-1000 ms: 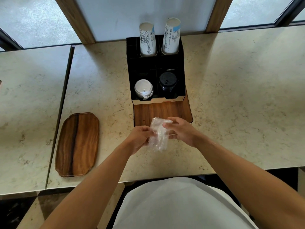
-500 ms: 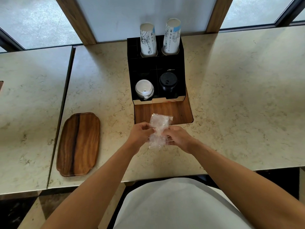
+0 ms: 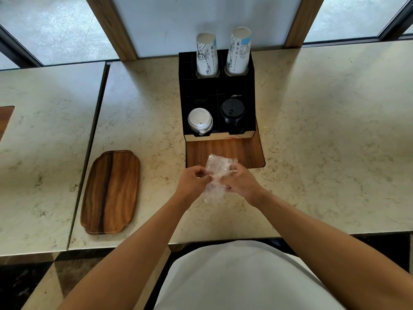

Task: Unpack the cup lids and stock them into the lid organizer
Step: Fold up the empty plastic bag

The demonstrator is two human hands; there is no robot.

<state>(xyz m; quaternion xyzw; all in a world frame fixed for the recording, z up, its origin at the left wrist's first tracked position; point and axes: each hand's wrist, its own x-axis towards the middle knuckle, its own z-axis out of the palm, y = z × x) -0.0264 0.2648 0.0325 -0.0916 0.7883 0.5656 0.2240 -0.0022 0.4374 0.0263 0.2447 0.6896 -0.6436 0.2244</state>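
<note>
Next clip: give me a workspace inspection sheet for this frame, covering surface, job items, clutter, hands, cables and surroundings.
Surface: pale marble-look counter, with a seam on the left.
Job's things: clear plastic bag held above the counter's front; black lid organizer at the back, holding a stack of white lids front left, a stack of black lids front right, and two stacks of paper cups in the rear slots.
Clutter: wooden tray lying flat to the left; wooden board under the organizer's front.
Grippers: left hand and right hand both pinch the bag.
Cables: nothing seen.
Surroundings: windows and wooden frames behind.
</note>
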